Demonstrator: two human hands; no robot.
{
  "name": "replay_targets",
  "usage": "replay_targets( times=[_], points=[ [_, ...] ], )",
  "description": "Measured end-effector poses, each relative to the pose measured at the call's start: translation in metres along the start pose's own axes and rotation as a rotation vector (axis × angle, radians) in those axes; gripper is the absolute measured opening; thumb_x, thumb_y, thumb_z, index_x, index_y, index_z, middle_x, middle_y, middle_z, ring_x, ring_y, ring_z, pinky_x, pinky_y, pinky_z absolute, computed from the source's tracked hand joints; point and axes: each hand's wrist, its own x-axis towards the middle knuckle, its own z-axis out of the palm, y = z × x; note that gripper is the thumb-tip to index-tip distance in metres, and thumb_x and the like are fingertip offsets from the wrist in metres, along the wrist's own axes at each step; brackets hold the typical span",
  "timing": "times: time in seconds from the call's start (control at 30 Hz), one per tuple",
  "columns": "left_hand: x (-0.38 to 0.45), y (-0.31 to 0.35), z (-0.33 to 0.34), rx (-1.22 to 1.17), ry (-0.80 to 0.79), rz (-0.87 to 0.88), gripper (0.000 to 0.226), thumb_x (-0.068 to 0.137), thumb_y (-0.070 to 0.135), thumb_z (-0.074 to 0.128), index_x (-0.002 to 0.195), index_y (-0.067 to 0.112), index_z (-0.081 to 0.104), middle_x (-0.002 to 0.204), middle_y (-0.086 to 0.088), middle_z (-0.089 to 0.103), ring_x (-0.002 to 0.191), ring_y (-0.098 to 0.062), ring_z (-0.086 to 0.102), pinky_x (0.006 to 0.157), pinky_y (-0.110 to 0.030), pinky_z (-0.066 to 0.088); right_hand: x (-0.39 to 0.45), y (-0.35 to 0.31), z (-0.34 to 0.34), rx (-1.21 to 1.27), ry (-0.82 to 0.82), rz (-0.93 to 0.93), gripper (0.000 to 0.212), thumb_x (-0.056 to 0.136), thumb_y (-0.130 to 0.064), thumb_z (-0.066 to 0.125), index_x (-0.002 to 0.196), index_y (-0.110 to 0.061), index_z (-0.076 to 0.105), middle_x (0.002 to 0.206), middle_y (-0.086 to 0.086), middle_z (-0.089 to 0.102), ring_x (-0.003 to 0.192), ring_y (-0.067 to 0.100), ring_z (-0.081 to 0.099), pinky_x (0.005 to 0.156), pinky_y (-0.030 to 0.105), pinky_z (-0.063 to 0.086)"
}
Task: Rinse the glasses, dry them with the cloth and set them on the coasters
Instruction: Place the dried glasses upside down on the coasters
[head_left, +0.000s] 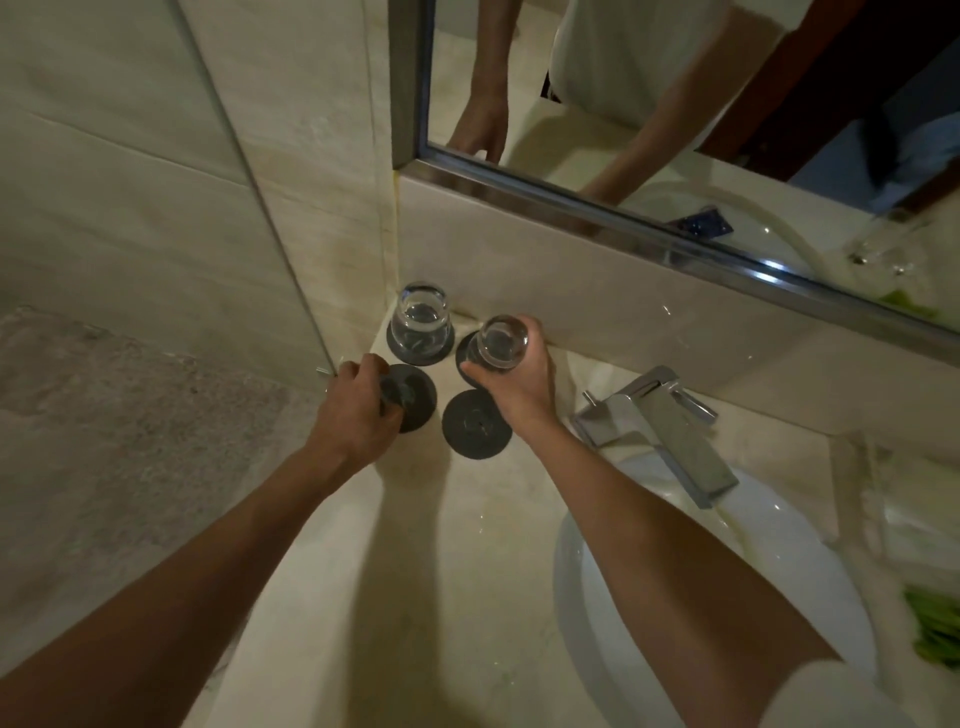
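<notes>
Four dark coasters sit in a square in the worktop (415, 519) corner, well clear of the sink (675, 571). One glass (420, 323) already stands on the back-left coaster (400, 353). The right hand (514, 379) grips a second glass (500, 343) by its side, over the back-right coaster (465, 356), apparently to set it down. The left hand (358, 410) rests its curled fingers on the front-left coaster (415, 400), likely steadying it; the front-right coaster (475, 423) is bare.
</notes>
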Motion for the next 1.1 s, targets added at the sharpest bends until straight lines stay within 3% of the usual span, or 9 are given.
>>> replay_targets(
  times=[0.27, 0.53, 0.63, 0.77, 0.83, 0.93, 1.03, 1.1],
  points=[
    [0.001, 0.02, 0.012, 0.011, -0.091, 0.046, 0.045, 0.089, 0.015, 0.064, 0.13, 0.01, 0.047, 0.13, -0.018, 0.049, 0.118, -0.035, 0.049, 0.099, -0.048, 0.048, 0.006, 0.01, 0.002, 0.02, 0.003, -0.038, 0.076, 0.059, -0.023, 0.095, 0.118, -0.035, 0.048, 0.119, -0.007, 0.063, 0.112, 0.015, 0.059, 0.094, 0.03, 0.048],
    [0.003, 0.031, 0.019, 0.031, -0.075, 0.091, 0.023, 0.089, 0.015, 0.063, 0.11, 0.012, 0.055, 0.113, -0.014, 0.054, 0.1, -0.028, 0.051, 0.091, -0.044, 0.05, 0.005, 0.008, 0.0, 0.011, -0.035, 0.023, 0.08, 0.061, -0.025, 0.095, 0.123, -0.03, 0.045, 0.118, -0.009, 0.058, 0.11, 0.011, 0.053, 0.091, 0.024, 0.04],
    [0.0, 0.035, 0.02, 0.059, -0.1, 0.098, 0.025, 0.088, 0.014, 0.064, 0.11, 0.012, 0.054, 0.115, -0.013, 0.054, 0.104, -0.028, 0.051, 0.093, -0.045, 0.049, 0.002, 0.004, 0.0, -0.012, -0.052, 0.126, 0.093, 0.058, -0.025, 0.097, 0.132, -0.025, 0.042, 0.133, 0.001, 0.057, 0.123, 0.021, 0.053, 0.097, 0.027, 0.04],
    [-0.013, 0.044, 0.019, 0.14, -0.112, 0.152, 0.02, 0.085, 0.013, 0.065, 0.104, 0.011, 0.058, 0.111, -0.013, 0.059, 0.1, -0.028, 0.055, 0.088, -0.046, 0.052, -0.027, -0.007, -0.014, -0.105, -0.094, 0.189, 0.107, 0.063, -0.017, 0.093, 0.149, -0.02, 0.029, 0.147, 0.009, 0.041, 0.137, 0.028, 0.04, 0.111, 0.038, 0.036],
    [-0.024, 0.054, 0.018, 0.194, -0.164, 0.198, 0.017, 0.089, 0.015, 0.062, 0.104, 0.011, 0.06, 0.107, -0.011, 0.059, 0.099, -0.027, 0.057, 0.087, -0.046, 0.052, -0.052, -0.012, -0.032, -0.157, -0.125, 0.125, 0.091, 0.073, -0.015, 0.086, 0.147, -0.019, 0.033, 0.145, 0.008, 0.04, 0.134, 0.025, 0.041, 0.108, 0.035, 0.037],
    [-0.043, 0.073, 0.021, 0.297, -0.275, 0.308, 0.019, 0.091, 0.023, 0.057, 0.105, 0.013, 0.065, 0.105, -0.008, 0.063, 0.095, -0.026, 0.062, 0.084, -0.046, 0.055, -0.085, -0.013, -0.07, -0.27, -0.236, -0.019, 0.048, 0.082, -0.012, 0.075, 0.125, -0.016, 0.055, 0.126, 0.005, 0.052, 0.116, 0.021, 0.053, 0.09, 0.026, 0.043],
    [-0.067, 0.102, 0.029, 0.378, -0.332, 0.373, 0.016, 0.089, 0.019, 0.06, 0.103, 0.015, 0.066, 0.109, -0.004, 0.063, 0.097, -0.023, 0.061, 0.085, -0.041, 0.055, -0.107, -0.003, -0.116, -0.359, -0.281, -0.125, 0.01, 0.088, -0.014, 0.069, 0.098, -0.014, 0.065, 0.101, 0.003, 0.064, 0.092, 0.018, 0.062, 0.083, 0.037, 0.055],
    [-0.085, 0.125, 0.039, 0.426, -0.367, 0.411, 0.018, 0.09, 0.017, 0.06, 0.108, 0.014, 0.062, 0.112, -0.003, 0.059, 0.102, -0.022, 0.058, 0.089, -0.039, 0.053, -0.122, 0.005, -0.154, -0.411, -0.307, -0.129, 0.002, 0.09, -0.016, 0.066, 0.088, -0.016, 0.066, 0.087, 0.001, 0.068, 0.082, 0.017, 0.065, 0.078, 0.043, 0.059]
  ],
)
